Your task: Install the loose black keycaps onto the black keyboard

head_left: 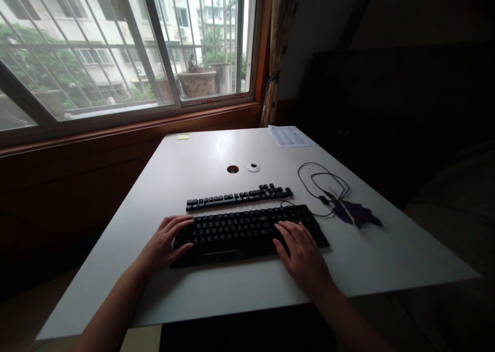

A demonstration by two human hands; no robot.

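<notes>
Flanking the black keyboard (232, 231) with both hands: resting the left hand (164, 241), loosely spread, on its left end, laying the right hand (303, 253), likewise unclenched, over its right side; facing black keycaps (222, 203) just beyond.

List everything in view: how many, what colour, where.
Table: one, white, centre
Keyboard: one, black, table's near side
Loose keys: many, black, just beyond the keyboard
Cable: apparently one, black, right of keyboard
Cloth: apparently one, purple, beside the cable
Stick: one, pale, across the cloth
Hole: one, dark, in the table
Round cover: one, white, right of the hole
Paper: one sheet, white, table's far right corner
Sticky note: one, yellow, table's far left corner
Window: one, grey, barred, far left
Flowerpots: several, brown and grey, outside
Trees: several, green, outside
Buildings: count unclear, pale, outside
Curtain: one, patterned tan, right of the window
Unclear object: one, pale yellow, bottom edge
Left hand: one, bare, keyboard's left end
Right hand: one, bare, keyboard's right side
</notes>
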